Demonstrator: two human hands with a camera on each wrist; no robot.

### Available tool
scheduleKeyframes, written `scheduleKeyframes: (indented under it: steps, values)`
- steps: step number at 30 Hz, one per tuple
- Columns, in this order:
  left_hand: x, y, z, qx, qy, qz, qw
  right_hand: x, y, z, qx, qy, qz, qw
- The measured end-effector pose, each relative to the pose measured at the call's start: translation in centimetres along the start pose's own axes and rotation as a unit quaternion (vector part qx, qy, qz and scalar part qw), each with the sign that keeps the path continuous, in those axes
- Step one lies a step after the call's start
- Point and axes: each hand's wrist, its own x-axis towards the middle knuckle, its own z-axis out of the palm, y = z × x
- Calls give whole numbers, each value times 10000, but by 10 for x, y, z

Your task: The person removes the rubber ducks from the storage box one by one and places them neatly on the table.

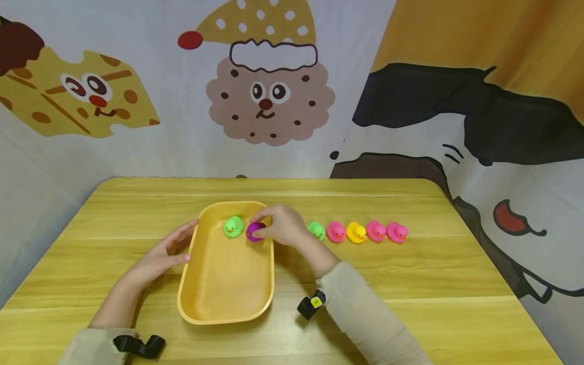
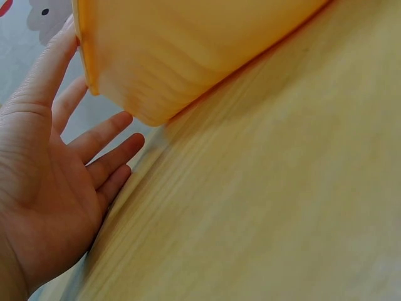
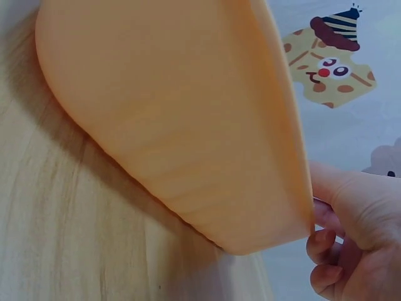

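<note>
My right hand reaches over the right rim of an orange-yellow tray and pinches a purple rubber duck inside its far right corner. A green rubber duck sits just left of it in the tray. My left hand rests against the tray's left side with fingers spread and loosely bent. In the left wrist view that hand's fingertips lie right at the tray wall. The right wrist view shows the tray's outer wall, which hides the pinched duck there.
To the right of the tray, a row of rubber ducks stands on the wooden table: a green duck partly behind my right hand, a yellow duck and several pink ducks. A cartoon-printed cloth hangs behind the table.
</note>
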Motion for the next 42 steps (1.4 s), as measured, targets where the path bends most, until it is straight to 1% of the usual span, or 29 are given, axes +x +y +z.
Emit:
scheduleKeyframes:
  steps: [4, 8, 13, 16, 24, 28, 34, 40, 42]
  values:
    - [0, -1, 0, 7, 3, -6, 10000, -3, -1, -2, 105, 40, -101, 9999]
    - [-1, -1, 0, 19, 7, 13, 10000, -6, -1, -4, 337, 46, -175, 9993]
    - [-1, -1, 1, 10, 28, 47, 10000, -12, -2, -5, 600, 144, -418, 9972]
    - [-1, -1, 1, -3, 35, 54, 10000, -16, -3, -6, 819, 220, -566, 9948]
    - [-2, -2, 1, -21, 19, 28, 10000, -26, -2, -10, 1217, 326, -729, 9893]
    - [-2, -2, 2, -29, 17, 42, 10000, -29, -2, -14, 1416, 303, -930, 9851]
    - [-2, 0, 2, 2, 31, 55, 10000, -36, -6, -23, 1528, 267, -1264, 9798]
    - [-1, 1, 1, 16, 30, 27, 10000, -47, -10, -34, 1851, 248, -1217, 9748]
    - [-1, 1, 1, 18, 20, 26, 10000, -50, -9, -38, 1868, 284, -1214, 9745]
